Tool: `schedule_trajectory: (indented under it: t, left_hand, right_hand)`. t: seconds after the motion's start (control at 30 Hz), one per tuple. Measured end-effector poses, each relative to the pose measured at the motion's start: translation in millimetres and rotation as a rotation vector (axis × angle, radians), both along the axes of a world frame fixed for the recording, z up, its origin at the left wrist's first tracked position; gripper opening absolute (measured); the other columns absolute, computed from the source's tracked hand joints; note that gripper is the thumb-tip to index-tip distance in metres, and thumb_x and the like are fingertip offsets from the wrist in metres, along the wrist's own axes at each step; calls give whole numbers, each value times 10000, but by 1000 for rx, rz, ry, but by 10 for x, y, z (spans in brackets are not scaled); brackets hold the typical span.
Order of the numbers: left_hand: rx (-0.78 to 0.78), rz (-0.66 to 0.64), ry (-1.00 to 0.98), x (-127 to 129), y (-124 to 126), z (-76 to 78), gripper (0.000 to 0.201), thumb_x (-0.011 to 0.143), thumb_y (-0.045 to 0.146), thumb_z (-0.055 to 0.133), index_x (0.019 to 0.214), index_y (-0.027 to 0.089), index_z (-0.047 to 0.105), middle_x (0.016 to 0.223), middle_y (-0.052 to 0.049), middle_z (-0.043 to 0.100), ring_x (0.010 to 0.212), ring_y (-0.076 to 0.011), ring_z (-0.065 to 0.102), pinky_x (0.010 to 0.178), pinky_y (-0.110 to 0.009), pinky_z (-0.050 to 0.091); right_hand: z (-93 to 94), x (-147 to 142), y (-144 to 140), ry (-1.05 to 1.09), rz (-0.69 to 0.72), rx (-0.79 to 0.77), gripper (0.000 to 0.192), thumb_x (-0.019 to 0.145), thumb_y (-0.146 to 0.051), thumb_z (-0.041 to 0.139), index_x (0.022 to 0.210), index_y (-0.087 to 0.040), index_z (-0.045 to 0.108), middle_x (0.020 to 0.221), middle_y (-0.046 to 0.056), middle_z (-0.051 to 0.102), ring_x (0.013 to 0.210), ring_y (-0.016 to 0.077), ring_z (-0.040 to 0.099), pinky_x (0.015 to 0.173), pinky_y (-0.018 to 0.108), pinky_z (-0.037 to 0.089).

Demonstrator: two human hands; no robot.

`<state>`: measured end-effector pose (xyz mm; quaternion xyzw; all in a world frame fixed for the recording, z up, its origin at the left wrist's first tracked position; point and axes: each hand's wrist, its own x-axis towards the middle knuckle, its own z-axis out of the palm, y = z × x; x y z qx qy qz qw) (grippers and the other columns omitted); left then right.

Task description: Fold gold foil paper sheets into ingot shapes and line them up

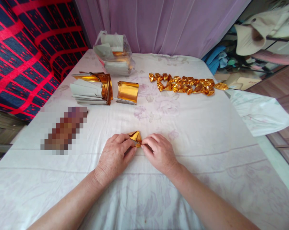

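Observation:
A piece of gold foil paper (136, 136), partly folded, is between my hands near the middle of the table. My left hand (117, 152) grips its left side, the fingers and thumb closed on it. At its right corner, my right hand (159, 150) pinches the foil between thumb and fingertips. Beyond my hands lie a small stack of gold foil sheets (127, 92) and a larger fanned stack of foil paper (91, 91), with pale backs showing. Folded gold foil pieces (183, 84) sit in rows at the far right.
A clear plastic bag (115, 57) of foil paper stands at the back. A blurred-out rectangular item (65, 131) lies at left. White flowered cloth (194, 127) covers the table. A purple curtain (159, 25) hangs behind, red-and-navy fabric (36, 48) at left, cluttered shelves (254, 51) at right.

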<state>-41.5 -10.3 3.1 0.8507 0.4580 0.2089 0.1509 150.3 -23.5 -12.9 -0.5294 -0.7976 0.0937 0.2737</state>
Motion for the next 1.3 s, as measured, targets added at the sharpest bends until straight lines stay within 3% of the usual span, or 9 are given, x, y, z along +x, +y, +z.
schedule_trajectory:
  t: [0.53, 1.3]
  left_hand:
    - [-54, 59, 67, 52, 14, 22, 131, 866, 248, 592, 760, 184, 635, 953, -56, 648, 873, -218, 602, 821, -408, 489]
    - [-36, 103, 117, 75, 17, 18, 77, 830, 234, 624, 803, 185, 572, 902, -52, 616, 836, -231, 586, 773, -408, 488]
  right_hand:
    - [19, -15, -6, -7, -8, -12, 96, 884, -211, 581, 794, -206, 614, 797, 33, 625, 789, 184, 569, 727, 318, 421]
    - [6, -57, -8, -101, -65, -1, 103, 859, -208, 610, 761, -206, 582, 776, 21, 596, 770, 185, 534, 706, 304, 368]
